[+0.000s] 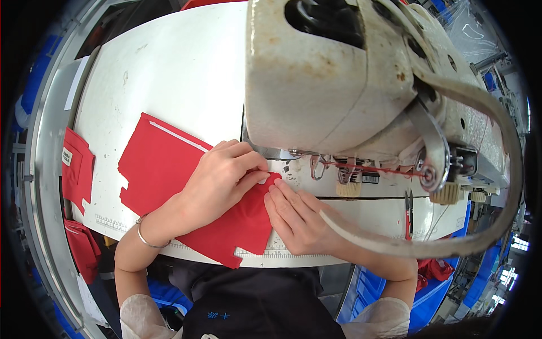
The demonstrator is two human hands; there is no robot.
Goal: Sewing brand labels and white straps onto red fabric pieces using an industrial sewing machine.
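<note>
A flat red fabric piece (158, 169) with notched corners lies on the white sewing table (169, 73). My left hand (223, 178) rests on top of it, fingers pinching its right edge near the machine's foot. My right hand (296, 217) presses flat on the same edge from the right, fingertips touching the cloth. Both hands sit just below the head of a worn cream sewing machine (339, 73), which hides the needle area. A thin bracelet (148, 240) circles my left wrist.
More red fabric pieces (76, 166) hang off the table's left edge, another (83, 248) lower down. Red thread (372, 168) runs along the machine's front. A curved grey lever (451, 243) sweeps across the right. Blue bins (440, 294) stand below right.
</note>
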